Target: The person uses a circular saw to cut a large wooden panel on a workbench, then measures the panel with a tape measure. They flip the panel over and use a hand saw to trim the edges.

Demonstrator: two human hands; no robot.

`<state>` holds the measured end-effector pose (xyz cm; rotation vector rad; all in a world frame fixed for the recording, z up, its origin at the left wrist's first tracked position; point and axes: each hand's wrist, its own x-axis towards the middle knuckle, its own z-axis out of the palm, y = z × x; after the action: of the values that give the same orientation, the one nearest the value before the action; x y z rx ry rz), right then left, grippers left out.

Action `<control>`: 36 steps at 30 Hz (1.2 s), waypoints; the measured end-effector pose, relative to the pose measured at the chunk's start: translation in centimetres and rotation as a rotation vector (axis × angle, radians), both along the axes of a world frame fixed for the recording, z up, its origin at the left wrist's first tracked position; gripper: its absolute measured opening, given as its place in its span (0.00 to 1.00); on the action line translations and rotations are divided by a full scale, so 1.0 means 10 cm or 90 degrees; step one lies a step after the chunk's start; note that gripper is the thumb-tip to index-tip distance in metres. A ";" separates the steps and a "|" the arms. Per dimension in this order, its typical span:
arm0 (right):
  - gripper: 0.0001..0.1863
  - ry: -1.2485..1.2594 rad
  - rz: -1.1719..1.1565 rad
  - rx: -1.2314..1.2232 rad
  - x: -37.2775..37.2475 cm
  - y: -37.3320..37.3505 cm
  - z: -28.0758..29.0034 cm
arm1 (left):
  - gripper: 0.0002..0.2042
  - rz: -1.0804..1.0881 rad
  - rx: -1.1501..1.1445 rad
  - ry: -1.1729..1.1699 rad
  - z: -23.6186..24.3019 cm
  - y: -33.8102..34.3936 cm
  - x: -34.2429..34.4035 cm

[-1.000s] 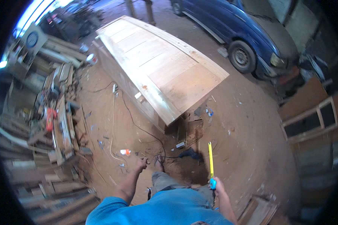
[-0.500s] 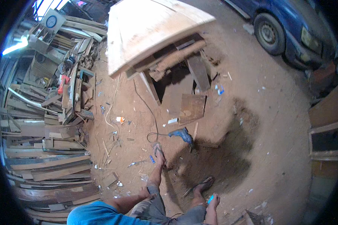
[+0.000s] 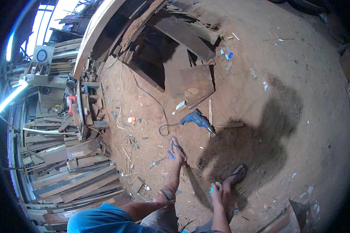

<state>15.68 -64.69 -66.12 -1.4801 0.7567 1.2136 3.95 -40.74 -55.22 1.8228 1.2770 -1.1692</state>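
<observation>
My right hand [image 3: 217, 193], low in the head view, is closed round a teal tape measure [image 3: 212, 191]. My left hand [image 3: 160, 199] is down at my left knee against the shorts; its fingers are hidden or unclear. A blue corded power drill [image 3: 195, 120] lies on the dirt floor just beyond my sandaled feet, its dark cable looping leftward. Farther forward, a broad pale timber piece [image 3: 90, 40] rests over dark boards, with a brown board [image 3: 198, 83] leaning low at their end.
Stacked offcuts and planks [image 3: 81, 178] fill the left side, below a lit tube light [image 3: 12, 98]. A boxy wooden piece [image 3: 291, 219] is at bottom right. A vehicle tyre [image 3: 305, 4] shows at top right. Wood scraps and litter are scattered over the floor.
The view has swung downward, sending the pale panel and blue car toward the top. The yellow tape blade that stuck out of the tape measure no longer shows. My left hand has lowered to my knee.
</observation>
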 end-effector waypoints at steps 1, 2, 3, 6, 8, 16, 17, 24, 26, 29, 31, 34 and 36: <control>0.20 0.051 -0.016 -0.006 0.08 0.01 0.14 | 0.46 -0.004 0.000 0.001 -0.02 0.01 0.01; 0.20 0.015 -0.021 -0.023 -0.04 -0.05 0.02 | 0.45 -0.005 -0.001 0.002 -0.03 0.02 0.03; 0.21 -0.022 -0.027 -0.040 -0.18 -0.08 -0.13 | 0.45 -0.009 -0.006 0.005 -0.03 0.02 0.05; 0.21 -0.075 0.012 0.002 -0.48 -0.18 -0.49 | 0.44 0.003 0.002 0.008 0.00 -0.01 -0.01; 0.21 -0.075 0.015 0.014 -0.52 -0.20 -0.55 | 0.44 -0.011 -0.004 0.009 -0.05 0.02 0.04; 0.17 0.021 -0.061 -0.013 -0.21 -0.04 -0.17 | 0.42 -0.019 -0.012 0.014 -0.01 -0.01 0.09; 0.17 0.008 -0.057 -0.015 -0.28 -0.06 -0.25 | 0.41 -0.022 -0.014 0.017 0.00 0.00 0.12; 0.16 0.060 -0.028 -0.016 -0.02 -0.13 -0.09 | 0.40 -0.024 -0.037 -0.008 0.08 -0.01 0.21; 0.15 0.073 -0.008 -0.037 0.17 -0.12 0.07 | 0.39 -0.024 -0.045 -0.023 0.19 0.07 0.16; 0.16 0.069 -0.039 -0.069 0.24 -0.23 0.47 | 0.39 -0.022 -0.083 -0.037 0.49 0.25 -0.18; 0.17 0.086 -0.044 -0.074 0.27 -0.44 0.66 | 0.38 0.005 -0.121 -0.017 0.84 0.43 -0.91; 0.16 0.053 -0.004 -0.118 0.79 -0.28 1.41 | 0.33 0.159 -0.050 -0.044 1.32 0.87 -1.70; 0.16 -0.020 0.036 -0.164 1.18 -0.04 1.93 | 0.27 0.167 0.018 -0.027 1.60 1.13 -1.76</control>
<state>27.45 -65.08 -46.86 -1.7365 0.8798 1.1658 -13.66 -29.44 -39.24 1.6317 1.4626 -0.9691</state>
